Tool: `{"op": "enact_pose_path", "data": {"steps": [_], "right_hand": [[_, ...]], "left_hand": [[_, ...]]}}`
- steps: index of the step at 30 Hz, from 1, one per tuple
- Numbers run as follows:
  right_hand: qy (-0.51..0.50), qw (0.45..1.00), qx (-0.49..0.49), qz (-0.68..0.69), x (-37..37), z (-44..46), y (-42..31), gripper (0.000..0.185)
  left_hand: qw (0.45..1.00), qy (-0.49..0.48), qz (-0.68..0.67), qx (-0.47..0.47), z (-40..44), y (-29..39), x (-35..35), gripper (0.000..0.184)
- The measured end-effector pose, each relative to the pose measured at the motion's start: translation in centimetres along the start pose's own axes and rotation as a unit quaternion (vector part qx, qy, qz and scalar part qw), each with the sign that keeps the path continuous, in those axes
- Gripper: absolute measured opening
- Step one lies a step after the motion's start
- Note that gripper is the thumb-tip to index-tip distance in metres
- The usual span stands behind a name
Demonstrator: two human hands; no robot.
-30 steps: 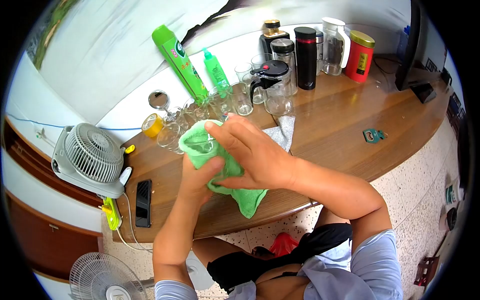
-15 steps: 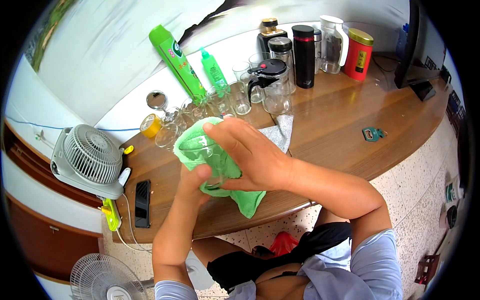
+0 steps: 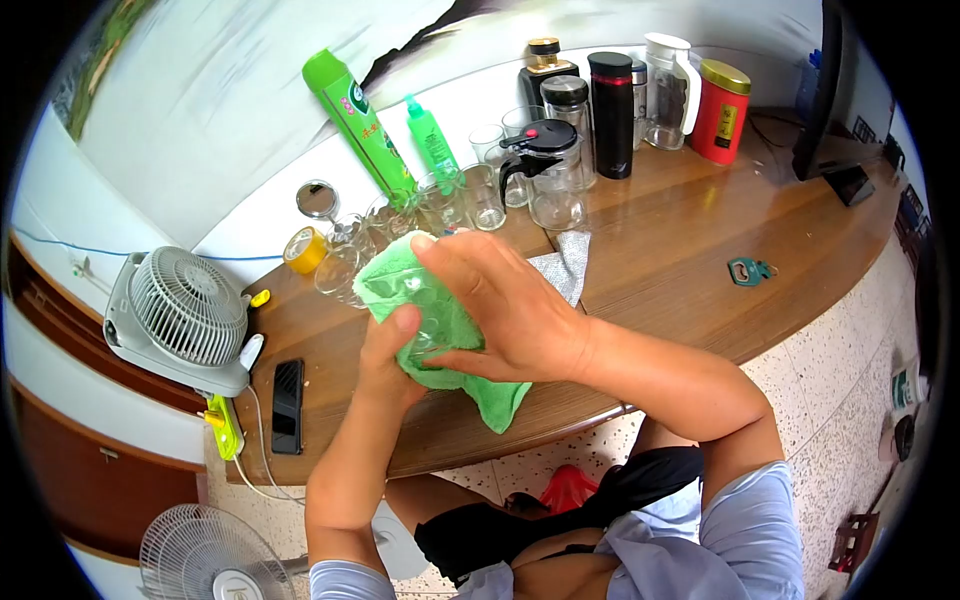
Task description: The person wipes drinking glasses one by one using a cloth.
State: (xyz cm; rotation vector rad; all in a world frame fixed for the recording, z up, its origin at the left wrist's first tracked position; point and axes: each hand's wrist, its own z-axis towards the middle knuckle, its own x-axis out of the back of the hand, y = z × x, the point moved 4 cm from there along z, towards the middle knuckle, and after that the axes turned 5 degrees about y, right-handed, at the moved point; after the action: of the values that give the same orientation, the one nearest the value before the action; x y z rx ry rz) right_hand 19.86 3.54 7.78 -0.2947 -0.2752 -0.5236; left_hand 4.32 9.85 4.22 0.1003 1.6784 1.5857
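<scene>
A clear drinking glass (image 3: 428, 322) is wrapped from behind by a green cloth (image 3: 498, 404), held tilted above the table's front edge. My left hand (image 3: 388, 352) grips the cloth and glass from the lower left, thumb up along the side; its other fingers are hidden behind the cloth. My right hand (image 3: 525, 315) curves round the glass from the right, its fingers over the upper end and its thumb near the lower end. One corner of the cloth hangs below my right hand.
Several glasses (image 3: 487, 200) stand behind my hands, beside a glass teapot (image 3: 558, 195). A grey cloth (image 3: 568, 265) lies near it. At left are a small fan (image 3: 185, 310), a phone (image 3: 287, 405) and yellow tape (image 3: 304, 250). A bottle opener (image 3: 750, 271) lies at right.
The glass has turned slightly within the cloth, and its lower end sits a little higher. My left thumb has shifted slightly upward. Both hands keep their hold.
</scene>
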Motion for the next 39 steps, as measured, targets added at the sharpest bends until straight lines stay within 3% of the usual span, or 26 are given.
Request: {"op": "enact_pose_path", "data": {"steps": [2,5,8,11,14,17,20,23,26,29,32,35,39], "right_hand": [[0.005,1.0,-0.005,0.014,0.0,-0.1,0.0,0.114],[-0.04,0.999,-0.002,0.001,-0.1,-0.4,0.3,0.113],[-0.079,0.996,-0.006,-0.05,0.1,-0.1,0.2,0.11],[-0.124,0.986,-0.005,-0.108,-0.2,-0.2,0.4,0.109],[-0.122,0.988,0.0,-0.095,-0.7,-0.7,0.4,0.113],[-0.072,0.997,0.004,-0.038,-0.3,-0.4,-0.2,0.117],[-0.023,1.0,-0.012,-0.005,0.1,0.1,-0.4,0.119],[-0.049,0.999,-0.02,-0.001,0.2,0.2,0.1,0.116],[-0.083,0.996,-0.019,-0.035,0.1,0.4,0.3,0.108],[-0.113,0.99,0.009,-0.085,-0.2,0.3,0.5,0.103],[-0.131,0.985,0.023,-0.106,-0.5,0.3,0.3,0.107],[-0.075,0.997,0.012,-0.031,-0.7,0.2,0.1,0.113],[-0.057,0.998,-0.024,0.004,-0.4,0.5,-0.4,0.112]], "left_hand": [[0.999,-0.009,0.037,-0.001,-0.1,0.0,0.0,0.103],[0.995,-0.03,0.088,-0.04,0.0,0.5,-0.5,0.095],[0.983,0.022,0.176,-0.047,0.7,0.1,0.8,0.087],[0.931,0.099,0.336,-0.105,1.0,-0.5,0.5,0.072],[0.931,0.069,0.338,-0.117,1.3,-0.7,0.8,0.074],[0.995,0.012,0.09,-0.043,0.2,-0.2,-0.1,0.079],[0.999,-0.022,-0.04,-0.014,-0.5,0.1,-1.1,0.086],[1.0,-0.021,-0.017,-0.013,-0.3,0.2,-1.0,0.089],[0.994,0.008,0.11,-0.026,0.9,-0.1,0.2,0.083],[0.945,0.049,0.31,-0.088,1.1,0.2,-0.3,0.074],[0.941,0.059,0.294,-0.158,1.1,-0.4,0.0,0.067],[0.989,0.0,0.103,-0.105,0.7,0.2,-0.7,0.069],[0.995,-0.075,-0.062,-0.032,0.3,0.4,-1.1,0.072]]}}
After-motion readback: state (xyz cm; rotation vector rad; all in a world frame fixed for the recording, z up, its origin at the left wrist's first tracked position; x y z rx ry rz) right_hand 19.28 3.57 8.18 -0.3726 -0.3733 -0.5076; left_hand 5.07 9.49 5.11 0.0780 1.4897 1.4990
